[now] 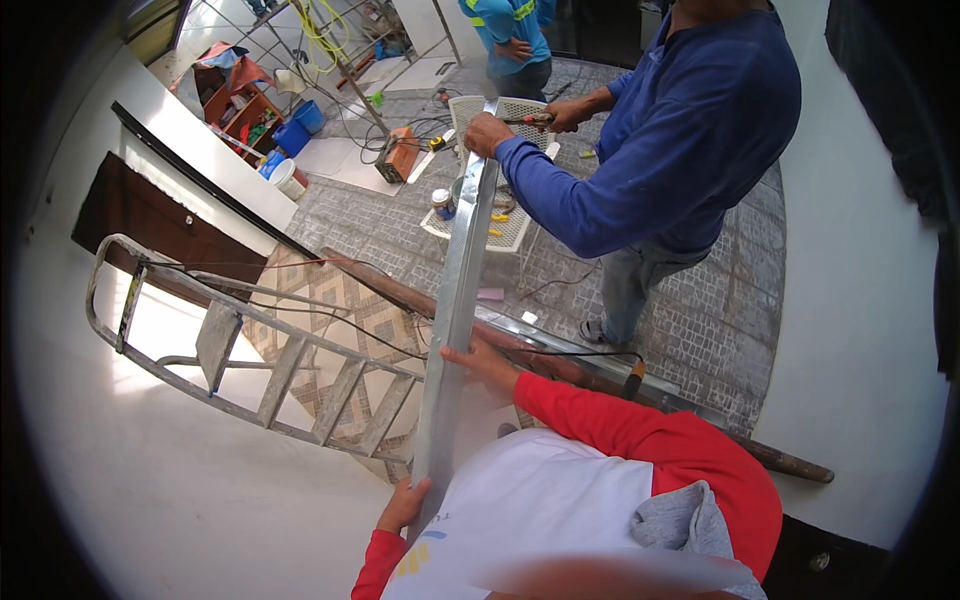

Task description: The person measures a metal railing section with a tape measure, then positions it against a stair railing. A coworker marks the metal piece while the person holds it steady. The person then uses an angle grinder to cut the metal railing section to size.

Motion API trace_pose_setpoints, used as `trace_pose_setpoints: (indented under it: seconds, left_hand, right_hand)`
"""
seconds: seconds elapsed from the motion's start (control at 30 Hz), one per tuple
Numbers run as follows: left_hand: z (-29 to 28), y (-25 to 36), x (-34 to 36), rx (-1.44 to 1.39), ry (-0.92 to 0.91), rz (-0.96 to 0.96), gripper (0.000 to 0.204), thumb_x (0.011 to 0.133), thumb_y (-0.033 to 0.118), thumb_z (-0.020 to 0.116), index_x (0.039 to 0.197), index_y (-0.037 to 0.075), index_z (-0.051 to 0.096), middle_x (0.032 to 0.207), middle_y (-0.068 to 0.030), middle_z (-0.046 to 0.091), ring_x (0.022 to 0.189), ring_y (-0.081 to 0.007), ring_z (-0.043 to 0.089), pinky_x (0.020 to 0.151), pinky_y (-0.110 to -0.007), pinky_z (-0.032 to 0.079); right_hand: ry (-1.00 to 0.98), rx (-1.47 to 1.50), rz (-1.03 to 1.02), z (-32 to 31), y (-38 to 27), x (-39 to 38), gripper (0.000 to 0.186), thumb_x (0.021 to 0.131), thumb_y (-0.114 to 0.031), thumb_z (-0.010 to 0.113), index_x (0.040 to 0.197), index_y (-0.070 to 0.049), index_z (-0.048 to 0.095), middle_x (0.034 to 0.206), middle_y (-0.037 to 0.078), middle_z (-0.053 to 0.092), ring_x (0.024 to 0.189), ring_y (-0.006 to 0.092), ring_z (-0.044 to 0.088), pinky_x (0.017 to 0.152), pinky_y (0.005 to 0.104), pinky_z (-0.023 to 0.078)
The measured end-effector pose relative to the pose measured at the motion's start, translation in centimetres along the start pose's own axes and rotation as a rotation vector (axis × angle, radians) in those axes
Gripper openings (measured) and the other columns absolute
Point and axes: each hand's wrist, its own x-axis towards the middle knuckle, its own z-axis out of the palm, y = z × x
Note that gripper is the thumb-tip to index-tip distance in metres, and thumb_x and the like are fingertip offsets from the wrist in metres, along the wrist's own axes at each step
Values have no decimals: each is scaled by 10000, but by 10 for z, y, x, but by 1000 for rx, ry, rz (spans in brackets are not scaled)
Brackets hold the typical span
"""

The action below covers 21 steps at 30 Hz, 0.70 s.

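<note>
A long galvanized metal channel point(457, 260) slants upward from my body toward the far chair. My left hand point(405, 503) grips its near end at the bottom, and my right hand point(475, 365) holds its edge farther up, both in red sleeves. A co-worker in a blue long-sleeved top point(680, 140) grasps the far end with one hand point(485, 135) and holds a red-handled tool point(535, 120) against it with the other. Behind the channel is a white perforated chair point(515, 233) with a jar point(443, 203) and small yellow-handled items on it.
An aluminum ladder point(285, 380) lies tilted at the left. A long pipe point(785, 460) and rail cross below the co-worker. Farther back are an orange machine point(398, 155) with cables, buckets point(290, 180), a shelf point(230, 110), scaffolding and another person point(510, 40).
</note>
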Motion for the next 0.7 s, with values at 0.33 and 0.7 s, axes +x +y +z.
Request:
trace_pose_setpoints:
  seconds: [0.33, 0.7]
  left_hand:
    - [1, 22, -2, 89, 50, -4, 673, 964, 578, 617, 1186, -55, 674, 998, -136, 719, 928, -209, 647, 853, -382, 512]
    - [-9, 5, 16, 129, 44, 79, 621, 956, 539, 642, 1202, -31, 672, 1027, -129, 720, 955, -218, 642, 867, -388, 507]
  right_hand:
    - [9, 13, 43, -3, -3, 1, 910, 845, -623, 765, 1500, -85, 434, 1431, 153, 536, 1342, 319, 528, 1052, 561, 473]
    - [-66, 54, -63, -8, -4, 9, 1002, 852, -615, 762, 1544, -39, 322, 1459, 188, 474, 1376, 328, 489, 1035, 550, 504]
